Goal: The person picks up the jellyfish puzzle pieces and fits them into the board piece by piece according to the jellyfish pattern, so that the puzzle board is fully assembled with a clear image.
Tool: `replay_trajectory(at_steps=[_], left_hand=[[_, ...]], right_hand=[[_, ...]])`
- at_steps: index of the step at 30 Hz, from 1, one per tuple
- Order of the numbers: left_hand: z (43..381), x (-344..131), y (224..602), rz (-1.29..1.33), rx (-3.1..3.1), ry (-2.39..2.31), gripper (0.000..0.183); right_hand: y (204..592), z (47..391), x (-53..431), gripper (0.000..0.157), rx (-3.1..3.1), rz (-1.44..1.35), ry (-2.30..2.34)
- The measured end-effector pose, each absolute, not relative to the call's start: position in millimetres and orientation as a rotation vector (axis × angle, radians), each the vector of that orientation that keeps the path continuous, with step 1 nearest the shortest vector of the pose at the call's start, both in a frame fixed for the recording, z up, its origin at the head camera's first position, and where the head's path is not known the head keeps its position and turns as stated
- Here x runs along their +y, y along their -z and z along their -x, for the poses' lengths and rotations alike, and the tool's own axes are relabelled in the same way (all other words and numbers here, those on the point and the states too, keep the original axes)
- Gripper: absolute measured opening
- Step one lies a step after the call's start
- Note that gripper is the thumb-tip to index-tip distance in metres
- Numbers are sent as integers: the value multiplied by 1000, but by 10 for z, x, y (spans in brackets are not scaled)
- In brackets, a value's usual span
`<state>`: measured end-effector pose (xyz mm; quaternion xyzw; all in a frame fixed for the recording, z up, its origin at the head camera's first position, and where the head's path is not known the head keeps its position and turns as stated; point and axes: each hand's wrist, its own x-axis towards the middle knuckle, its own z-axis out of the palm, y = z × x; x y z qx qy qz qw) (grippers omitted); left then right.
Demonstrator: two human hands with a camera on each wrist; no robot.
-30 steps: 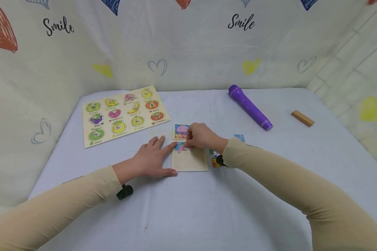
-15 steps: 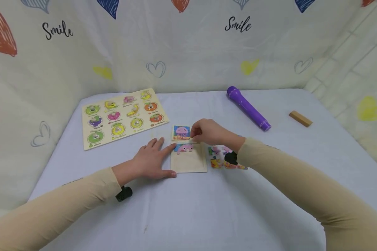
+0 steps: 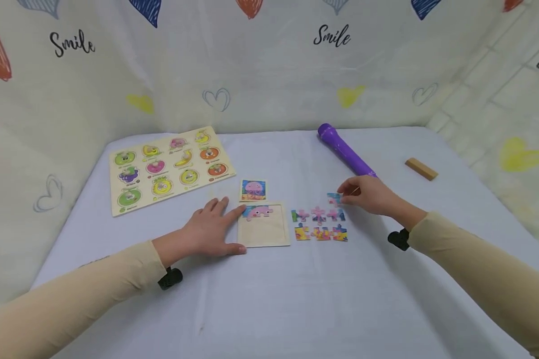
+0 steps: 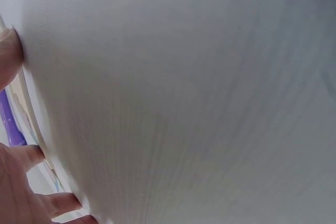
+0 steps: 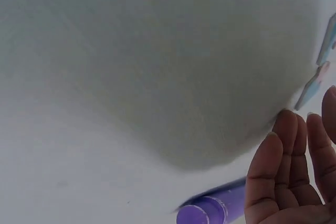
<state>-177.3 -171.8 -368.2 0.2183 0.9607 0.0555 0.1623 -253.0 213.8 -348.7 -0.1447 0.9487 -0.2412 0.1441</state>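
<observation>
In the head view my left hand (image 3: 206, 229) lies spread on the table, its index finger and thumb at the left edge of a small wooden puzzle tray (image 3: 265, 237). Joined pink-and-blue pieces (image 3: 258, 212) fill part of the tray's top row. My right hand (image 3: 370, 194) reaches to a blue-and-pink puzzle piece (image 3: 334, 198) right of the tray, fingertips right at its edge. In the right wrist view the fingers (image 5: 286, 150) are loosely bent and the thumb stands apart from them. Below that piece lie two rows of loose puzzle pieces (image 3: 319, 214).
A small picture card (image 3: 253, 189) with a pink jellyfish lies above the tray. Back left is a fruit puzzle board (image 3: 172, 169). A purple microphone-shaped tube (image 3: 343, 149) lies behind the right hand, and a wooden block (image 3: 421, 169) sits farther right.
My right hand has moved right, from the tray's top row to the loose blue-and-pink piece, uncovering the joined pieces and the rows. The left hand has stayed at the tray's left edge.
</observation>
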Motion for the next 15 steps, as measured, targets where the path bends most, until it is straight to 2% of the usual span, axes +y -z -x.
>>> replay_trajectory(at_steps=[6, 15], left_hand=[[1754, -1746, 3708, -618, 2738, -176, 98], [1778, -1743, 3718, -628, 2746, -173, 98]], right_hand=[[3588, 2599, 2079, 35, 2742, 430, 633], [3571, 2623, 1993, 35, 2746, 349, 652]])
